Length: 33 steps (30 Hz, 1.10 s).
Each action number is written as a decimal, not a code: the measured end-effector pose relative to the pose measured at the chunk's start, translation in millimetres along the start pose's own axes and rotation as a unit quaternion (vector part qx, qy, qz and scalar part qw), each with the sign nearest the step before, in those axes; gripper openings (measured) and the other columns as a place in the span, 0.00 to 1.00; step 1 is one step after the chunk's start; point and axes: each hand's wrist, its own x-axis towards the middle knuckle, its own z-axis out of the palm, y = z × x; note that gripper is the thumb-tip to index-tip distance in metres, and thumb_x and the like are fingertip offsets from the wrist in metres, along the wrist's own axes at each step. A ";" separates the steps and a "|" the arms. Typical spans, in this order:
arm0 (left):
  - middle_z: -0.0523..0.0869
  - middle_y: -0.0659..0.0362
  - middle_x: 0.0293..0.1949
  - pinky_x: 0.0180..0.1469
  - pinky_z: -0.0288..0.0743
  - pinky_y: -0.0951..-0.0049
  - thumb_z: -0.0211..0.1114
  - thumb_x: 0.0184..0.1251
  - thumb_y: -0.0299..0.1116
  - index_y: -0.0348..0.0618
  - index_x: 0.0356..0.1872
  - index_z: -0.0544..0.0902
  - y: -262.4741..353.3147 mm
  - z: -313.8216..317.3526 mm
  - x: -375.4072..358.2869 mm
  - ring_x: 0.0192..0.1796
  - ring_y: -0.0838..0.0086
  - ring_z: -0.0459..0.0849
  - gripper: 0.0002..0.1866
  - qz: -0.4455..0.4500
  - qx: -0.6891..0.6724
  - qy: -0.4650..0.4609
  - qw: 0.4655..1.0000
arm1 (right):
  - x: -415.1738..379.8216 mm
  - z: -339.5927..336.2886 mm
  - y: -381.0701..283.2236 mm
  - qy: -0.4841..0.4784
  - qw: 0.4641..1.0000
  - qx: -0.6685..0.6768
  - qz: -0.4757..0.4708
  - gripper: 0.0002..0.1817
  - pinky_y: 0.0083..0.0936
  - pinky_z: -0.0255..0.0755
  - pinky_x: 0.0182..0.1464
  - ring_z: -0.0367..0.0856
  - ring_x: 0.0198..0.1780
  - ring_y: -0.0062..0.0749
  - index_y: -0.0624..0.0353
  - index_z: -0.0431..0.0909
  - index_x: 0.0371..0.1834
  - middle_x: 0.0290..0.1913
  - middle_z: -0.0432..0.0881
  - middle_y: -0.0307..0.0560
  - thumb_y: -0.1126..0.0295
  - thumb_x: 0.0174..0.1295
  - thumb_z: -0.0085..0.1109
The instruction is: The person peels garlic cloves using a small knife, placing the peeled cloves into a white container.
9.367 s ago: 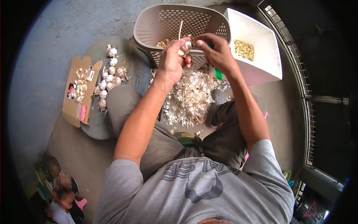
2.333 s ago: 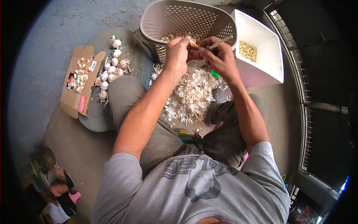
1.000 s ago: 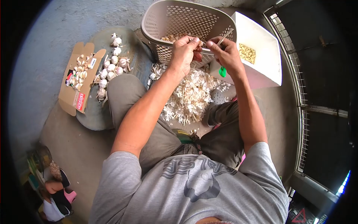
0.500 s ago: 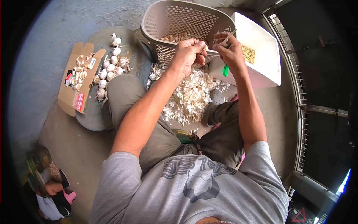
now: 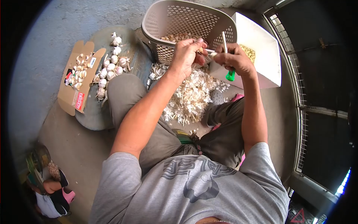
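Note:
My left hand (image 5: 187,56) is closed in a pinch on a piece of garlic (image 5: 200,50), mostly hidden by the fingers. My right hand (image 5: 238,61) is closed around a green-handled tool, whose green end (image 5: 230,75) sticks out below the fist. A thin pale stick (image 5: 224,41), like a garlic stalk, rises above the same fist, and a small whitish piece (image 5: 213,54) shows at its fingertips. Both hands are in front of a grey-brown perforated basket (image 5: 158,44) with garlic cloves (image 5: 179,37) inside. Below them lies a heap of garlic skins (image 5: 190,97).
On a round bluish surface (image 5: 126,41) at left lie several garlic bulbs (image 5: 111,67). An open cardboard box (image 5: 67,100) beside them holds loose cloves (image 5: 79,72). A white foam box (image 5: 261,48) with pale yellow pieces (image 5: 249,54) stands right. A person's leg (image 5: 54,186) shows lower left.
My right hand has moved slightly right and down and turned over; the pale stick now points upward and more of the green end shows. My left hand stays nearly in place.

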 end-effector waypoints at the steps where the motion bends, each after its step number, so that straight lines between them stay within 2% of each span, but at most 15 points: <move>1: 0.88 0.55 0.32 0.25 0.79 0.76 0.62 0.81 0.41 0.36 0.44 0.84 -1.2 -0.8 0.7 0.21 0.74 0.83 0.16 0.012 0.003 0.007 1.000 | 2.3 -3.8 3.2 0.013 0.999 0.036 -0.010 0.12 0.15 0.58 0.21 0.66 0.19 0.10 0.64 0.86 0.43 0.25 0.81 0.37 0.65 0.70 0.64; 2: 0.89 0.54 0.33 0.25 0.80 0.75 0.61 0.81 0.41 0.35 0.44 0.84 -2.4 -1.3 1.7 0.22 0.74 0.84 0.16 0.023 0.007 0.014 1.000 | 9.2 -7.0 6.8 0.112 0.993 0.029 -0.006 0.13 0.19 0.70 0.26 0.77 0.24 0.17 0.65 0.86 0.46 0.29 0.84 0.42 0.65 0.72 0.63; 5: 0.90 0.52 0.36 0.29 0.83 0.73 0.60 0.83 0.43 0.35 0.47 0.83 -4.4 0.1 2.0 0.26 0.72 0.88 0.18 0.045 0.026 0.025 0.998 | 19.3 15.0 3.9 0.274 0.947 -0.150 -0.073 0.16 0.27 0.80 0.37 0.86 0.34 0.27 0.66 0.85 0.50 0.34 0.88 0.48 0.62 0.73 0.65; 7: 0.91 0.52 0.37 0.30 0.84 0.73 0.59 0.83 0.43 0.35 0.47 0.84 -8.4 4.0 2.3 0.27 0.72 0.89 0.18 0.060 0.034 0.055 0.996 | 13.2 31.6 4.4 0.196 0.948 -0.210 -0.134 0.19 0.30 0.81 0.38 0.86 0.36 0.29 0.68 0.84 0.53 0.35 0.88 0.50 0.60 0.72 0.67; 9: 0.91 0.54 0.39 0.37 0.84 0.74 0.59 0.83 0.43 0.35 0.47 0.85 -13.1 2.9 4.7 0.34 0.73 0.89 0.18 0.104 0.042 0.065 0.992 | 9.2 52.7 10.9 0.139 0.969 -0.204 -0.022 0.19 0.26 0.72 0.28 0.78 0.27 0.23 0.66 0.85 0.52 0.28 0.84 0.43 0.60 0.72 0.68; 10: 0.91 0.55 0.40 0.38 0.84 0.74 0.59 0.83 0.42 0.35 0.47 0.86 -16.4 2.8 7.8 0.36 0.74 0.89 0.18 0.125 0.047 0.069 0.989 | 9.9 62.6 12.3 0.131 0.970 -0.205 -0.008 0.18 0.25 0.62 0.23 0.69 0.23 0.18 0.66 0.86 0.51 0.23 0.78 0.36 0.60 0.72 0.68; 11: 0.91 0.55 0.40 0.40 0.84 0.75 0.59 0.84 0.42 0.35 0.47 0.87 -20.2 3.4 9.9 0.37 0.74 0.89 0.18 0.147 0.053 0.071 0.985 | 9.4 70.0 10.4 0.120 0.977 -0.172 -0.044 0.16 0.24 0.60 0.25 0.68 0.25 0.17 0.66 0.86 0.49 0.23 0.76 0.34 0.62 0.73 0.67; 12: 0.91 0.56 0.41 0.44 0.84 0.76 0.59 0.84 0.42 0.34 0.46 0.87 -19.7 3.3 9.7 0.40 0.76 0.88 0.18 0.137 0.058 0.071 0.986 | 12.0 69.8 13.0 0.113 0.979 -0.158 -0.054 0.15 0.23 0.61 0.25 0.69 0.25 0.16 0.66 0.86 0.48 0.23 0.77 0.34 0.62 0.73 0.67; 13: 0.91 0.55 0.41 0.44 0.84 0.75 0.59 0.84 0.41 0.34 0.46 0.87 -18.4 3.1 9.5 0.40 0.75 0.88 0.18 0.130 0.042 0.065 0.989 | 14.6 69.1 13.3 0.105 0.982 -0.145 -0.065 0.15 0.22 0.62 0.25 0.70 0.25 0.15 0.67 0.86 0.47 0.24 0.77 0.33 0.63 0.72 0.67; 16: 0.91 0.55 0.40 0.38 0.86 0.73 0.59 0.83 0.40 0.34 0.47 0.87 -8.7 2.5 7.6 0.38 0.74 0.90 0.17 0.093 -0.019 0.063 0.993 | 14.5 71.2 5.8 0.134 0.991 0.015 -0.019 0.14 0.20 0.62 0.25 0.70 0.25 0.14 0.65 0.86 0.44 0.25 0.78 0.33 0.62 0.71 0.67; 19: 0.91 0.56 0.39 0.34 0.86 0.73 0.60 0.83 0.41 0.36 0.47 0.87 -7.7 1.5 6.1 0.38 0.74 0.90 0.16 0.083 0.006 0.044 0.996 | 12.4 56.3 7.2 0.133 0.991 -0.011 -0.023 0.14 0.18 0.62 0.25 0.70 0.25 0.13 0.64 0.86 0.42 0.25 0.78 0.32 0.61 0.72 0.66; 20: 0.91 0.56 0.38 0.34 0.85 0.73 0.60 0.82 0.41 0.36 0.47 0.87 -9.0 1.6 5.4 0.37 0.74 0.90 0.16 0.086 0.017 0.037 0.995 | 12.5 52.3 9.9 0.119 0.992 -0.020 -0.022 0.14 0.17 0.60 0.25 0.69 0.25 0.12 0.64 0.86 0.42 0.25 0.78 0.31 0.61 0.73 0.64; 23: 0.91 0.56 0.38 0.35 0.84 0.75 0.62 0.81 0.40 0.37 0.47 0.87 -8.7 1.1 3.4 0.36 0.76 0.89 0.15 0.091 0.056 0.027 0.994 | 10.4 53.3 5.1 0.163 0.986 -0.037 -0.002 0.13 0.17 0.60 0.25 0.69 0.24 0.12 0.64 0.86 0.41 0.25 0.77 0.31 0.62 0.72 0.65; 29: 0.91 0.59 0.36 0.37 0.83 0.76 0.67 0.78 0.35 0.37 0.46 0.88 -10.7 1.2 4.6 0.34 0.78 0.87 0.11 0.116 0.102 0.025 0.988 | 13.5 39.6 8.2 0.169 0.980 -0.091 -0.044 0.11 0.17 0.63 0.25 0.70 0.25 0.12 0.64 0.86 0.44 0.26 0.79 0.31 0.66 0.72 0.67; 33: 0.91 0.58 0.35 0.38 0.85 0.76 0.68 0.76 0.31 0.35 0.45 0.88 -10.4 3.9 2.7 0.34 0.77 0.88 0.08 0.141 0.117 0.014 0.983 | 7.4 41.3 1.8 0.152 0.988 -0.006 -0.030 0.13 0.14 0.63 0.26 0.71 0.25 0.10 0.64 0.84 0.47 0.28 0.81 0.32 0.64 0.72 0.68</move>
